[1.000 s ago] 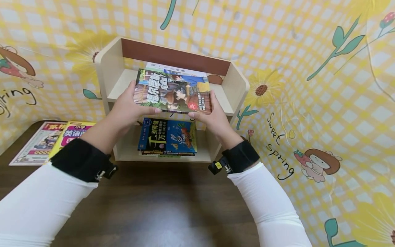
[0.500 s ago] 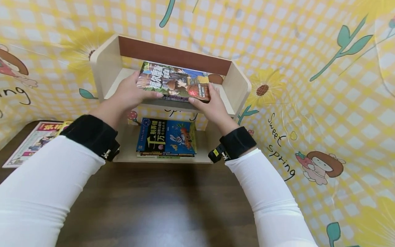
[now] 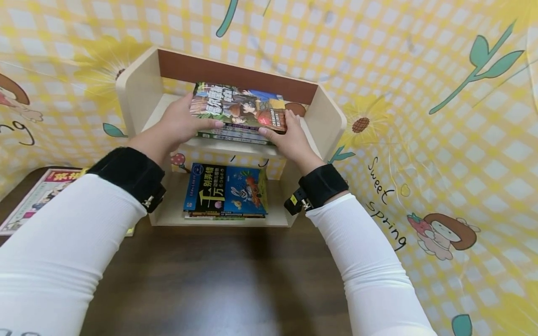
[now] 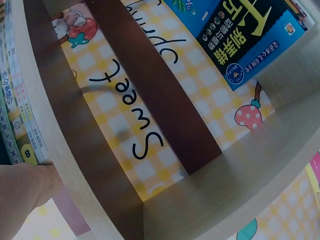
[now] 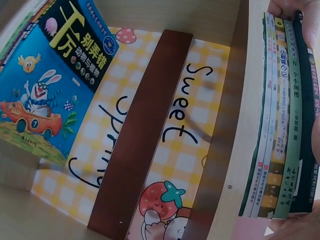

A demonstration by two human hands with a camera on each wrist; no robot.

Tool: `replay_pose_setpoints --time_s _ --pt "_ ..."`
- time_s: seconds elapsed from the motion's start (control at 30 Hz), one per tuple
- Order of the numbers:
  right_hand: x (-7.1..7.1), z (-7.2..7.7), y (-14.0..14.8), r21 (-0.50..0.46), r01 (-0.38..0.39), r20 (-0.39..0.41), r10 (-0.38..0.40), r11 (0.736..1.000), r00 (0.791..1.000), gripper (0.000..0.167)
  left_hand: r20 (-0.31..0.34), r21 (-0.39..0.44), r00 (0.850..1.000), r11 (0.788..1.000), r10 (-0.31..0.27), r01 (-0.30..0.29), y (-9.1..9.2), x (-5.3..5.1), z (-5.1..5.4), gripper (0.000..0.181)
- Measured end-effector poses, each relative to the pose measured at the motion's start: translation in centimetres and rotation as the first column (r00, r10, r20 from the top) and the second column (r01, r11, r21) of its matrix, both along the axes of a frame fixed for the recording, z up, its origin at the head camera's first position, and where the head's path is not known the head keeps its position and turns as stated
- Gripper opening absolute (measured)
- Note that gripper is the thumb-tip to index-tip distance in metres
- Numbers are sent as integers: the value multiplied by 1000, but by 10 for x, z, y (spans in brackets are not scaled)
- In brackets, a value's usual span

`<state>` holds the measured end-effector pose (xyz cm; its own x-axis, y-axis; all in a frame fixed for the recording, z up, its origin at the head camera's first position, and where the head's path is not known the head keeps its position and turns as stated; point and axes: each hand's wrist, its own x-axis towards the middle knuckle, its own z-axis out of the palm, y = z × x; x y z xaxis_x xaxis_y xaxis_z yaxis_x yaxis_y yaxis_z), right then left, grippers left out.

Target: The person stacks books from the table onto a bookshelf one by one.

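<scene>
On the upper shelf of a small bookcase (image 3: 140, 93) lies a stack of books (image 3: 235, 136). My two hands hold an illustrated comic-style book (image 3: 241, 109) flat on top of it. The left hand (image 3: 178, 123) grips its left end, thumb along the front edge. At the right end, the right hand (image 3: 296, 140) grips likewise, its thumb on the front edge. Several spines of the stack (image 5: 280, 115) show in the right wrist view, with the dark-spined book outermost. In the left wrist view, the left hand (image 4: 22, 192) is beside the stack's end; its fingertips are hidden.
Blue-covered books (image 3: 227, 189) lie stacked on the lower shelf. At the left, a magazine (image 3: 39, 198) lies on the dark wooden table (image 3: 210, 280), partly behind the left arm. A yellow checked cloth (image 3: 399, 116) hangs behind and to the right.
Both hands have moved the book back and down over the upper shelf, onto the stack. More spines show beneath it now. The view has shifted slightly.
</scene>
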<state>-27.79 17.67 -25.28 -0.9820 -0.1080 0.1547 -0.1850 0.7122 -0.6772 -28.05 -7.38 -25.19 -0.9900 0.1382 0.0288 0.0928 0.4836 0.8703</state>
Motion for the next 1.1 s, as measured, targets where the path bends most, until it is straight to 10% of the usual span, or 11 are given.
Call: replay_pose_setpoints --time_s 0.33,1.1 --pt "-3 -4 1 -88 -64 -35 62 994 997 52 24 -8 1000 1000 8 -8 3 -3 -3 106" --pt "-9 -5 -1 -105 -19 -27 17 994 1000 58 -10 -126 1000 992 11 -13 6 -7 -3 98"
